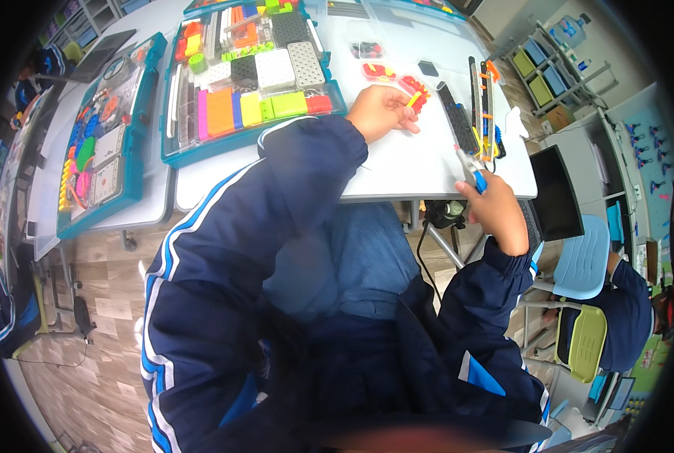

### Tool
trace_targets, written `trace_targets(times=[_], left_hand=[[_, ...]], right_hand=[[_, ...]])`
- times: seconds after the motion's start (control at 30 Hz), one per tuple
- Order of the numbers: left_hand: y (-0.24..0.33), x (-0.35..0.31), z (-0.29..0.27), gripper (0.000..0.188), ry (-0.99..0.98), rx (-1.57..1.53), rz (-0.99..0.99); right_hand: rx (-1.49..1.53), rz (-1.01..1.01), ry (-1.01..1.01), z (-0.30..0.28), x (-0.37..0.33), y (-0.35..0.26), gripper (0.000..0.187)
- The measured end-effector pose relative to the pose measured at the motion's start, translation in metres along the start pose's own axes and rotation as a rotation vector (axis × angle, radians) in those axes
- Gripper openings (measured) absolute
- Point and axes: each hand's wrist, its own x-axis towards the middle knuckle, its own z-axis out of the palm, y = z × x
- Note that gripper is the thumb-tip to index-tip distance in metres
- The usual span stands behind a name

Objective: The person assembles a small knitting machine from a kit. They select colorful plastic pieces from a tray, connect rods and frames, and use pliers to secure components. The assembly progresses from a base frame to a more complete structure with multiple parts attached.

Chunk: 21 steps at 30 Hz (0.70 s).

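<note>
My left hand (pixel 382 113) is over the white table (pixel 405 167), fingers pinched on a small yellow piece (pixel 413 99). Just beyond its fingertips lies a heap of small red pieces (pixel 418 85). My right hand (pixel 497 214), at the table's front edge, is closed around blue-handled pliers (pixel 474 174), jaws pointing away from me. Past the pliers' jaws lies a dark perforated beam (pixel 456 117). Beside it is a built frame of black strips (pixel 487 106) with orange and yellow parts. Whether the pliers' jaws hold anything is too small to tell.
A teal-edged case (pixel 255 134) of colourful building parts sits left of my left hand. Another such case (pixel 129 174) is farther left. Clear boxes (pixel 378 72) with small red pieces stand farther back. A black monitor (pixel 556 192) and a blue chair (pixel 584 257) are to the right.
</note>
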Motion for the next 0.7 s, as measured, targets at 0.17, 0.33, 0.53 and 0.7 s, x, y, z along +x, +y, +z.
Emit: trace_targets(times=[0.17, 0.33, 0.53, 0.7], left_hand=[[-0.002, -0.002, 0.003, 0.020, -0.181, -0.019, -0.017], [0.005, -0.004, 0.004, 0.021, -0.217, -0.029, -0.054], [0.004, -0.002, 0.004, 0.021, -0.142, -0.021, -0.069], [0.001, 0.000, 0.004, 0.020, -0.118, -0.048, -0.068]], right_hand=[[0.169, -0.024, 0.110, 0.005, 0.027, -0.005, 0.044], [0.049, -0.133, 0.209, 0.009, 0.083, -0.025, 0.041], [0.123, -0.248, 0.145, 0.001, 0.093, -0.048, 0.047], [0.111, -0.177, -0.032, -0.006, 0.100, -0.058, 0.056]])
